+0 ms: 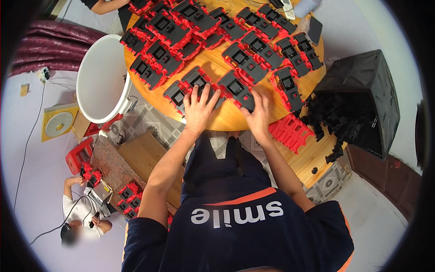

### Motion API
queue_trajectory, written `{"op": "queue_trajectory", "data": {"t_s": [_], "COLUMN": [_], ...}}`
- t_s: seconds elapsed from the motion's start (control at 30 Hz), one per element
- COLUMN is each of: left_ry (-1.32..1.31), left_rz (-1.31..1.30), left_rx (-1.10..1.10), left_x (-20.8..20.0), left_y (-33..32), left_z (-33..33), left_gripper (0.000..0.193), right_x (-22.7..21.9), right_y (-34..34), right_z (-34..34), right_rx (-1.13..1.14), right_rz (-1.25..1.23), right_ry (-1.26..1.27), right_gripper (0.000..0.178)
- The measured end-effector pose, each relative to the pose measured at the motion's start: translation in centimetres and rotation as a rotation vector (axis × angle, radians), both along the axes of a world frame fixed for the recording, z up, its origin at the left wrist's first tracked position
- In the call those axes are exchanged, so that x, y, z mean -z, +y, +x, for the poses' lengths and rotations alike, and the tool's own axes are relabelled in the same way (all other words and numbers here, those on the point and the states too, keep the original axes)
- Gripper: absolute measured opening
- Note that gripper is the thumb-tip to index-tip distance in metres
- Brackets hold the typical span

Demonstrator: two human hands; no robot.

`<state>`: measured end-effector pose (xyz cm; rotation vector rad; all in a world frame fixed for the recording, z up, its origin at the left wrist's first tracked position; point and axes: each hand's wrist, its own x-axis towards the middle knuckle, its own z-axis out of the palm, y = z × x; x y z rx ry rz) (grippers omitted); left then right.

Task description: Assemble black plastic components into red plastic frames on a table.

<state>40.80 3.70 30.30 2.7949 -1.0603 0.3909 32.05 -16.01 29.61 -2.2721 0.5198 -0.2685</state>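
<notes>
My left hand (199, 111) lies with spread fingers on a red-and-black plastic housing (196, 80) near the front edge of the round wooden table (174, 109). Another red-and-black unit, partly under or beside that hand, shows a small square window (176, 96). At the right, my right hand (258, 115) grips the near right edge of a second red-and-black housing (232, 85), its fingers along the side and its thumb at the front. The undersides of both pieces are hidden.
Several like housings (170, 29) crowd the table's far side, some stacked. A white bin (102, 79) stands left. At right, a tipped black crate (358, 77) spills black parts (346, 122) beside red frames (292, 133). A person (81, 213) works lower left; another person's arm (108, 5) shows top left.
</notes>
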Motion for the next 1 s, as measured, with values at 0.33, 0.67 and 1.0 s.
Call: {"op": "queue_trajectory", "data": {"t_s": [0.33, 0.67, 1.0], "left_ry": [0.026, 0.040, -0.048], "left_rz": [0.043, -0.033, 0.112], "left_rx": [-0.006, 0.125, 0.101], "left_x": [-0.1, -0.9, -0.1], "left_y": [0.5, -1.1, -7.6], "left_z": [0.6, -0.9, 1.1], "left_gripper": [0.073, 0.078, 0.081], "right_x": [0.4, -0.3, 1.7], "right_y": [0.0, -4.1, -12.6], "right_z": [3.8, 4.3, -4.3], "right_rx": [0.277, 0.246, 0.284], "right_rz": [0.198, -0.273, -0.159], "right_ry": [-0.120, -0.330, -0.034], "right_gripper": [0.082, 0.059, 0.071]}}
